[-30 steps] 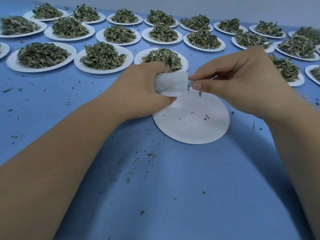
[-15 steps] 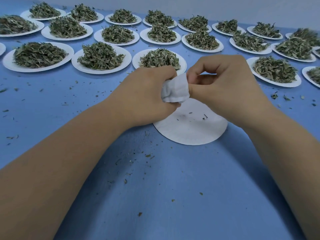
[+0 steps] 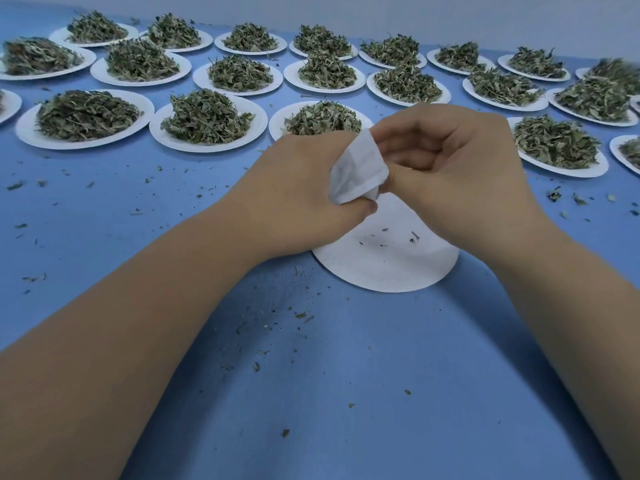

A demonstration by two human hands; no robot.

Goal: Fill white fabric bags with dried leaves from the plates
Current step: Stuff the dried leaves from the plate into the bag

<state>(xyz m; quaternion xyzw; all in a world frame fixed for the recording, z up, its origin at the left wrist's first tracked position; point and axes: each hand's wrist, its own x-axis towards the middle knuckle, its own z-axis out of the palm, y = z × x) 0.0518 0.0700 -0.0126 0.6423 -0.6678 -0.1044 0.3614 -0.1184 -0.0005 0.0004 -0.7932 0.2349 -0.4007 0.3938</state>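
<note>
A small white fabric bag [image 3: 358,171] is held just above a white paper plate [image 3: 388,268] that carries only a few leaf crumbs. My left hand [image 3: 298,195] grips the bag from the left, thumb under it. My right hand [image 3: 453,174] has its fingers curled at the bag's right end and pinches it there. What is inside the bag is hidden. Right behind my hands stands a plate of dried leaves [image 3: 320,119].
Several white plates heaped with dried green leaves, such as one at the left [image 3: 86,116] and one at the right [image 3: 557,143], fill the back of the blue table [image 3: 311,393]. Leaf crumbs lie scattered on the cloth.
My right hand has come in from pulling rightward and curled against the bag's end. The bag has tilted, its right end now higher. My left hand keeps its grip.
</note>
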